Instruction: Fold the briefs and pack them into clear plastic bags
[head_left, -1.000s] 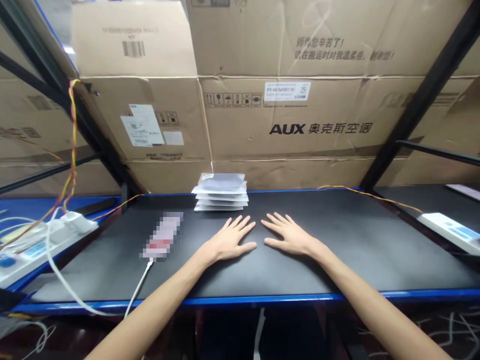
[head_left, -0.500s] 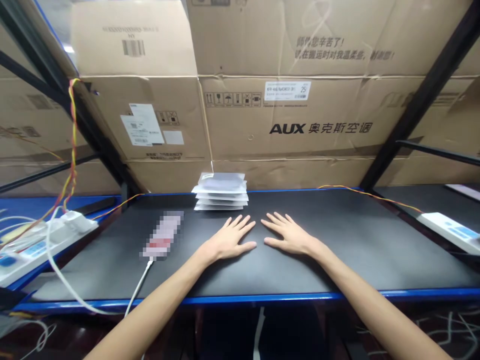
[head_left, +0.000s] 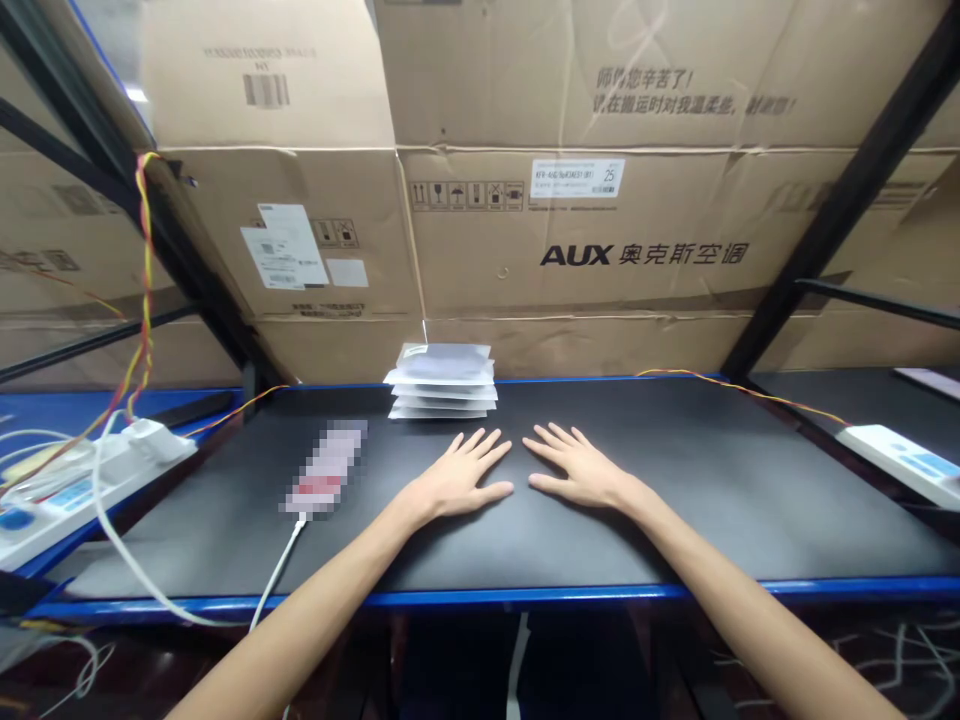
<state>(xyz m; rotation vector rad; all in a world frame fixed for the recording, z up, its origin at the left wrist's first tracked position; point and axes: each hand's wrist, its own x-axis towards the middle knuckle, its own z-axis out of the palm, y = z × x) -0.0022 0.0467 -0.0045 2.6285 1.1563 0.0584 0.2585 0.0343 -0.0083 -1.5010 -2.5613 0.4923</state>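
My left hand (head_left: pixel 463 476) lies palm down on the dark mat (head_left: pixel 600 540), fingers spread, holding nothing. Beside it, a short gap to the right, my right hand (head_left: pixel 576 468) rests flat in the same way, also with spread fingers. Just beyond my left hand is a stack of white packets (head_left: pixel 442 385), several layers high, touched by neither hand. To the left lies a phone-shaped object (head_left: pixel 328 468), blurred into blocks, with a white cable (head_left: pixel 281 568) plugged into its near end.
Cardboard panels (head_left: pixel 637 310) stand behind the table. A white power strip (head_left: pixel 67 505) with plugs sits at the left, another power strip (head_left: pixel 904 462) at the right. Dark metal posts (head_left: pixel 817 215) frame both sides. A blue edge (head_left: pixel 525 597) runs along the front.
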